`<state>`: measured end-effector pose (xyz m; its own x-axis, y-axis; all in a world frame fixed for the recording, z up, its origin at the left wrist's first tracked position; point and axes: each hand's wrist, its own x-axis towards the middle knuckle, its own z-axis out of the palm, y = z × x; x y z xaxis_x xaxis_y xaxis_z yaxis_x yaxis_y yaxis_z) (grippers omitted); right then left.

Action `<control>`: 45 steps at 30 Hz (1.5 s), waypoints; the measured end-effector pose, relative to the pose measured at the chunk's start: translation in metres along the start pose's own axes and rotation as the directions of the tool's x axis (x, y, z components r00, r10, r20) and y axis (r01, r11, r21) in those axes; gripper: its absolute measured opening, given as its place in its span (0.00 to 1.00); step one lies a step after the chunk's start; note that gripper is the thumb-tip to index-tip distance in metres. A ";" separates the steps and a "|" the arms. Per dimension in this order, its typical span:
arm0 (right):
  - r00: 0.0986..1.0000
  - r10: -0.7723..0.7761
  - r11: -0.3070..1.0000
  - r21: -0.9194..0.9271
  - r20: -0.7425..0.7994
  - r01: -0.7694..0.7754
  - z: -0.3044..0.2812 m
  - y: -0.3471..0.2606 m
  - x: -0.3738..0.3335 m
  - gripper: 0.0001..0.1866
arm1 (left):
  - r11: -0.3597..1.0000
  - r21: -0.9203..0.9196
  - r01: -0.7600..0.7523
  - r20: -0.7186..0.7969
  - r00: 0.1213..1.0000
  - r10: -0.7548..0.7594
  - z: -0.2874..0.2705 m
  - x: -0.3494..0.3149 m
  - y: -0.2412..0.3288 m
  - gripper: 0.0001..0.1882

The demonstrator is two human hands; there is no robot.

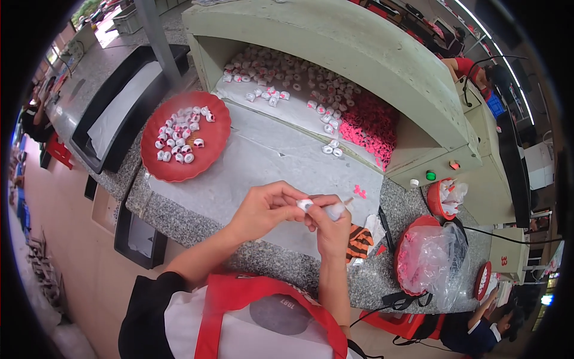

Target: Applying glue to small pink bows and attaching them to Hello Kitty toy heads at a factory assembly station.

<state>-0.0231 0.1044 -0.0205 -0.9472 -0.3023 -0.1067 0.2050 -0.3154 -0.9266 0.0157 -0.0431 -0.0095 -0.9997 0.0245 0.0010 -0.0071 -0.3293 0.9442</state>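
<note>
Above the paper-covered bench, my left hand [263, 206] pinches a small white rounded piece [305, 204] between thumb and fingertips. My right hand [332, 233] is closed round a small translucent squeeze bottle [335, 210] with a thin tip pointing away to the upper right. Its fingertips meet the white piece too, so both hands are together at it. To the left, a red scalloped plate [209, 149] carries many similar white pieces with pink and dark marks. A few small pink pieces [359, 191] lie on the paper beyond my right hand.
A pale green open-fronted box [335, 36] spans the back, with white pieces [287, 72] and a pink heap [371, 128] inside. Black trays [107, 161] stand left. At right are an orange-and-black striped cloth [359, 242], a plastic-bagged red bowl [412, 257] and a co-worker [478, 329].
</note>
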 end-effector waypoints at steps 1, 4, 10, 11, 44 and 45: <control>1.000 0.027 0.999 -0.036 0.002 -0.027 0.007 0.004 0.005 0.04 | 1.000 -0.027 0.004 -0.050 0.999 -0.005 -0.008 0.002 -0.001 0.11; 0.996 0.084 0.986 -0.145 -0.017 -0.086 0.018 0.012 0.012 0.05 | 0.927 0.369 -0.065 -0.281 0.943 0.178 -0.059 0.007 -0.009 0.11; 0.982 0.050 0.983 -0.165 -0.183 -0.080 -0.035 0.013 0.010 0.07 | 0.131 0.990 0.057 -0.132 0.725 0.676 -0.070 0.076 -0.005 0.12; 0.984 0.023 0.987 -0.153 -0.177 -0.051 -0.033 0.009 0.007 0.07 | 0.265 0.961 -0.075 -0.110 0.776 0.621 -0.050 0.097 -0.022 0.12; 0.686 -0.725 0.466 -0.685 0.067 0.560 -0.017 -0.049 -0.074 0.12 | 0.965 0.092 -0.244 -0.016 0.969 0.246 0.052 0.014 0.012 0.17; 0.697 -0.714 0.479 -0.684 0.060 0.550 -0.018 -0.048 -0.074 0.12 | 0.966 0.093 -0.242 -0.015 0.970 0.244 0.052 0.014 0.012 0.17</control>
<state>0.0326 0.1582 0.0255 -0.7921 -0.0395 0.6091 -0.5912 0.2978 -0.7496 0.0027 0.0021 0.0191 -0.9714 -0.0710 0.2264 0.2369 -0.2361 0.9424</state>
